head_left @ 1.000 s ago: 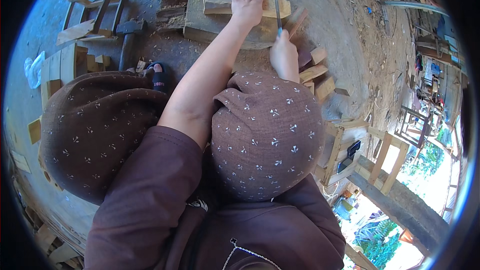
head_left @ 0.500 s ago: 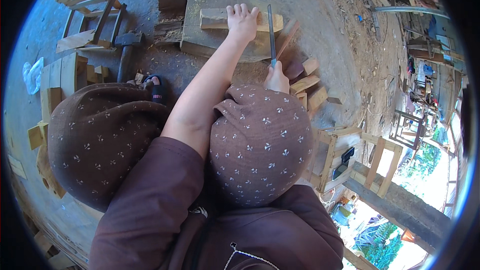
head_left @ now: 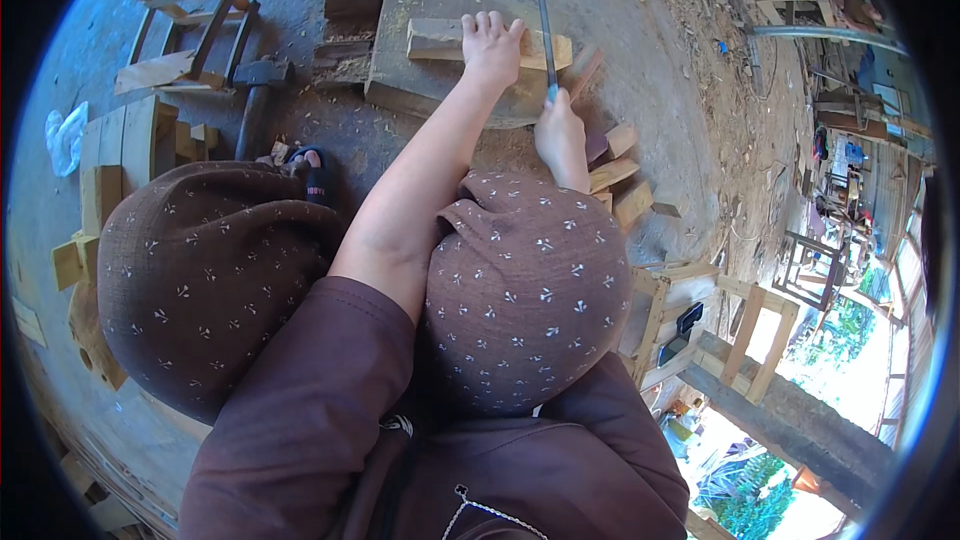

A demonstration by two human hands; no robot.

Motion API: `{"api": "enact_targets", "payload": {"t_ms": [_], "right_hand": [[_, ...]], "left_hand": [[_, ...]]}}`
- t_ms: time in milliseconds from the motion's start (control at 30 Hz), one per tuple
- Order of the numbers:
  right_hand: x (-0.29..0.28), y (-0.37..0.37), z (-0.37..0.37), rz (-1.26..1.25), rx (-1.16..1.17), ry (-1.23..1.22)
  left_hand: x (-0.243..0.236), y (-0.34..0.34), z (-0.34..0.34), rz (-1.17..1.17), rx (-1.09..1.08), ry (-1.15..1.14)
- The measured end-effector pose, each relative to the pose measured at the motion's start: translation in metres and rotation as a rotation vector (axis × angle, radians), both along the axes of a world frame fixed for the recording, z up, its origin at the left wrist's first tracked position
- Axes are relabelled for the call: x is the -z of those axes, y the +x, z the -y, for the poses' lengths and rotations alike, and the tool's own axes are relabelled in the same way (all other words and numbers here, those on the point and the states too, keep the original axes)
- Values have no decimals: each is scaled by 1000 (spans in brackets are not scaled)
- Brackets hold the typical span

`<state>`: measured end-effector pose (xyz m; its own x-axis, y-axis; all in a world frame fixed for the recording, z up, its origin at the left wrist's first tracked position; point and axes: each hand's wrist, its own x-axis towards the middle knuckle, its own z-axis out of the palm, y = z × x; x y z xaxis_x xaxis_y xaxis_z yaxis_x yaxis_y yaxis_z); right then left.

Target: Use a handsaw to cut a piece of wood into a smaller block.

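A pale wooden block [head_left: 435, 38] lies crosswise on a thick, low wooden slab [head_left: 410, 85] in front of me. My left hand [head_left: 491, 52] is spread over the top of the block, holding it down with its fingers over the far side. In my right hand [head_left: 562, 135], a long, narrow, dark-bladed tool [head_left: 546, 35] is gripped by its blue handle. The blade points away from me and crosses the block near its right end; whether it is a saw or a file is unclear. Where blade and wood meet is too small to make out.
Several wood offcuts [head_left: 633, 204] lie right of my knee. To the left are a small wooden chair [head_left: 195, 25], a hammer [head_left: 262, 90] and stacked wood pieces [head_left: 125, 140]. A dark rectangular wooden recess [head_left: 352, 5] adjoins the slab. A wooden frame [head_left: 745, 325] stands at right.
My right hand has moved away from me, carrying the blade further across the block. My left hand stays on the block; the whole view has shifted slightly.
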<state>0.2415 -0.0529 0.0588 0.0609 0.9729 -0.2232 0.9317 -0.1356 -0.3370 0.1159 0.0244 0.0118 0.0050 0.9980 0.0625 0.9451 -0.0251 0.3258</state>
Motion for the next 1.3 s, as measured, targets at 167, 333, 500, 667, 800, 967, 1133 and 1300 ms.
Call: {"api": "enact_targets", "payload": {"t_ms": [167, 333, 500, 667, 800, 967, 1133, 1300], "right_hand": [[-17, -5, 59, 73, 159, -81], [-8, -1, 9, -8, 72, -2], [-10, -11, -34, 25, 40, -10], [-6, -1, 13, -46, 50, -3], [-13, 11, 61, 3, 146, -55], [-11, 11, 39, -21, 59, 7], [-7, -6, -30, 5, 23, 25], [-7, -2, -27, -8, 3, 50]], "left_hand": [[0, -2, 1, 10, 30, 50], [2, -3, -3, 22, 40, 82], [2, 0, -4, 34, 39, 78], [0, -1, 0, 17, 31, 1], [-4, 0, 1, 12, 61, 4], [2, -2, -4, 11, 42, 52], [8, -1, -8, 48, 32, 146], [4, 3, -6, -10, 44, 27]]}}
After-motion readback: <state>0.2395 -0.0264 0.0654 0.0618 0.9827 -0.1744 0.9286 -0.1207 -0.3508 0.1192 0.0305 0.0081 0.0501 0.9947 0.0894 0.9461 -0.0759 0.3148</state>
